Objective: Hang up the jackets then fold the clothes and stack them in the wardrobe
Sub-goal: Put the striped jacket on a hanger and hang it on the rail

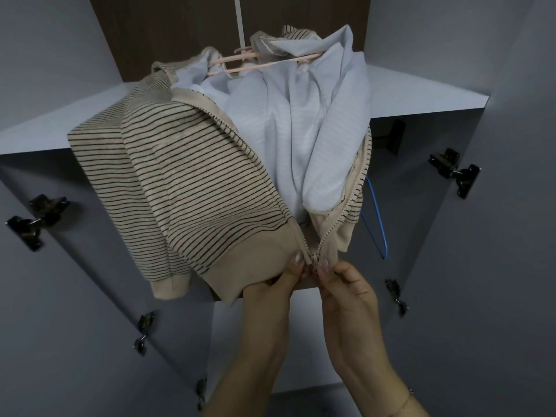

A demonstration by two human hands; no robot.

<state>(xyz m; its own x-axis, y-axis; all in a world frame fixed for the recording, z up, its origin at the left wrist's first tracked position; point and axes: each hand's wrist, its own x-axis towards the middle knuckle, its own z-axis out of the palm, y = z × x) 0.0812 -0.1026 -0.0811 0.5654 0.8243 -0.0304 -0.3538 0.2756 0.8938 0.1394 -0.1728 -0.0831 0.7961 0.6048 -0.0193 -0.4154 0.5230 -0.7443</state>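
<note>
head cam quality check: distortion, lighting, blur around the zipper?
Head view: strong wide-angle bending, the shelf edge and wardrobe doors splay outward; light is dim and flat, no glare, soft shadow under the jacket; the left hand and right hand at the zipper look slightly soft, stripes still readable.

A pink hanger [240,60] carries the striped jacket [192,173], hooked over a pale rail [239,22] inside the wardrobe. The jacket hangs open, its pale lining [288,124] showing. Behind the jacket a light shelf [421,94] runs across the wardrobe, reaching out past both of its sides; how much of the jacket rests on it cannot be told. Just right of the jacket's lower edge, a blue hanger [376,218] hangs below the shelf.
</note>
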